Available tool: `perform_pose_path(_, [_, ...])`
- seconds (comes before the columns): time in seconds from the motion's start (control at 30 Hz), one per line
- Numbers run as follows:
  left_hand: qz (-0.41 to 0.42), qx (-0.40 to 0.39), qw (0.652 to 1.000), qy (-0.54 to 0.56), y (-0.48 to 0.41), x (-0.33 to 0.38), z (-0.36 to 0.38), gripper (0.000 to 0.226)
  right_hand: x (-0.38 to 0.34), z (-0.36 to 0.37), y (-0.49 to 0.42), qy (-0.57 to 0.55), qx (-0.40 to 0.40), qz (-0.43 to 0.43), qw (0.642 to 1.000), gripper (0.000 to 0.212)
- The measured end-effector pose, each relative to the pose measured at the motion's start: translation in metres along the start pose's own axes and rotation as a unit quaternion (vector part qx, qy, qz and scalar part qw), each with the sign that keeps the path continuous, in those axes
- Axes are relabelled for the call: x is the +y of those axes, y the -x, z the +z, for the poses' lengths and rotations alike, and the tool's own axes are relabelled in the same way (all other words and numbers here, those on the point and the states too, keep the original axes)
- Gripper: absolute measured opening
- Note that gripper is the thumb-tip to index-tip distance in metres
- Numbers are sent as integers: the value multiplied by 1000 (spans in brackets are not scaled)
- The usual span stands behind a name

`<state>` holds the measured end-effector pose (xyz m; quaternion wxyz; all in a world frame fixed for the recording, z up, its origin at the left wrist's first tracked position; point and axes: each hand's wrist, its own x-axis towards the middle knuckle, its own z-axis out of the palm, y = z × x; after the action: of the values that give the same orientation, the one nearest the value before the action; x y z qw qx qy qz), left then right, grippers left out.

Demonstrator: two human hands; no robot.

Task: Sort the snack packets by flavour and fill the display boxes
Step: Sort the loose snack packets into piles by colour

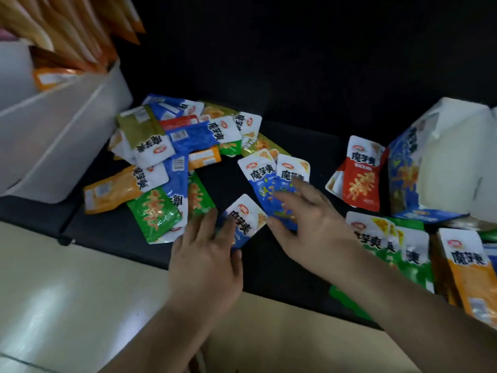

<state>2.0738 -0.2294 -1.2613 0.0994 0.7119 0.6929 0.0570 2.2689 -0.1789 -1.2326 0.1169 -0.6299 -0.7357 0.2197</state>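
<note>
A: left hand?
B: Left hand (pixel 207 254) pinches a single blue packet (pixel 246 219) by its lower end, fingers across the front and thumb at the bottom corner. The packet is tilted with its white top up and to the right, over the black surface (pixel 269 267).
A: right hand?
B: Right hand (pixel 306 222) is spread with fingers fairly straight, laid on two blue packets (pixel 259 173). They lie side by side, overlapping, face up. Thumb sits at their lower edge. Motion blur there, so can't tell if it has hold of them or only rests on them.
A: gap between the hands?
B: Small. The single blue packet is just beside the pair; contact unclear.
A: loose stock?
B: Mixed pile (pixel 172 157) left of the hands on the same surface: blue, green, orange and olive packets, some face down, all overlapping. It reaches a white bin (pixel 67 135) at far left. Long orange packs (pixel 70 36) stand in that bin.
A: grouped ones?
B: Right of the hands. Red packet (pixel 361 181) lies face up. Blue display box (pixel 403 170) is just beside it, tipped, white inside showing; contents not visible. Nearer the camera, green packets (pixel 395 246) are fanned out, with the right forearm crossing over them. Orange packets (pixel 470 273) are at the frame's right edge, next to the green.
A: foreground?
B: Pale glossy floor (pixel 80 292) below the surface's edge.
</note>
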Motion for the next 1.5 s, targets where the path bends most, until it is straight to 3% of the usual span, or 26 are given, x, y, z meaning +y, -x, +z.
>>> perform_pose_path(0.13, [23,-8,1000,-5,1,-8,0,65,-15,9,-43,98,-121,20,988,67])
perform_pose_path(0.23, [-18,-14,998,61,-5,-13,-9,76,-9,16,-44,107,-119,9,987,62])
perform_pose_path(0.33, [-116,-58,973,192,-10,-16,-14,82,4,23,-24,38,-81,-38,995,52])
perform_pose_path(0.43, [-179,-67,914,358,-11,-13,-21,56,15,29,2,-35,-27,-89,995,39])
perform_pose_path(0.53, [-232,-62,873,425,-8,-8,-25,25,19,29,15,-31,62,-82,994,42])
perform_pose_path(0.63, [-252,-36,874,415,-6,0,-26,20,14,21,13,33,6,42,999,60])
perform_pose_path(0.7, [-248,-33,883,397,-5,5,-22,22,10,21,14,74,1,31,997,61])
perform_pose_path(0.73, [-256,-32,872,416,-6,9,-22,18,9,22,14,74,8,16,997,59])
perform_pose_path(0.8, [-278,-45,818,501,-8,17,-21,10,5,23,15,56,6,7,998,56])
perform_pose_path(0.87, [-285,-77,756,585,-12,28,-22,22,3,25,18,39,9,1,999,50])
perform_pose_path(0.93, [-258,-113,725,629,-13,39,-24,27,4,24,20,-5,17,6,1000,43])
perform_pose_path(1.07, [-196,-135,753,613,-6,56,-16,27,7,13,25,-172,-13,16,985,42])
perform_pose_path(1.17, [-188,-116,756,617,-4,58,-18,34,10,0,30,-260,20,51,964,41])
perform_pose_path(1.3, [-148,-150,745,633,-4,61,-30,38,10,-29,41,-396,-18,118,910,63])
perform_pose_path(1.37, [-114,-178,764,609,-3,69,-35,41,8,-41,51,-417,-31,123,900,68])
perform_pose_path(1.5, [-75,-215,787,574,-1,94,-50,46,14,-61,70,-367,-12,142,919,74])
